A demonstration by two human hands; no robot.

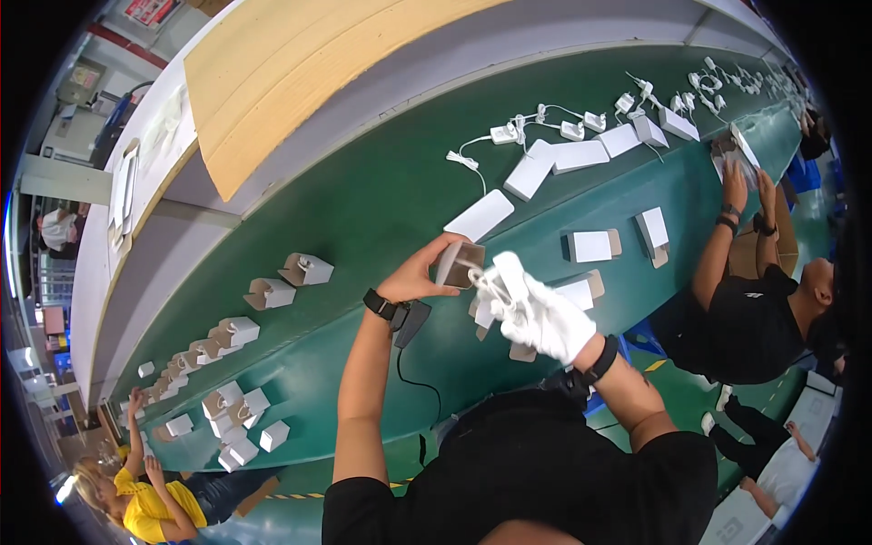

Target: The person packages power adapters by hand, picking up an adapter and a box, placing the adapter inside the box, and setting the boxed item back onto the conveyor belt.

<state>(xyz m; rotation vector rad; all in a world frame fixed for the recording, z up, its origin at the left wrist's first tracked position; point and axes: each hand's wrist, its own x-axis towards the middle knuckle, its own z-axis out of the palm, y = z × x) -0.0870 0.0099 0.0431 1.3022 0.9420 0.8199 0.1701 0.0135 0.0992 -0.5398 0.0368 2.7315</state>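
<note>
Charger (pixel 511 275): white block with looped cord (pixel 498 304), held in the right hand beside the box's open end; one strand crosses that opening, though whether it goes inside I cannot tell.
Charger feel: likely light, hard, slightly slippery; cord soft, apt to spring loose. Best held by the block's flat sides, loops gathered under the fingers.
Right hand (pixel 556 325): white-gloved, fingers closed round charger and cord.
Box (pixel 460 265): white outside, brown inside, tilted; probably light card, easily crushed. Best held gently by its side walls.
Left hand (pixel 420 275): bare, thumb and fingers parted by the box's width, gripping it.
Green table (pixel 300 363): below both hands; spare chargers (pixel 504 134) and white boxes (pixel 481 215) lie across its far side.
Writing: none legible on charger or box; a red sign (pixel 150 11) at upper left bears print too small to tell.
</note>
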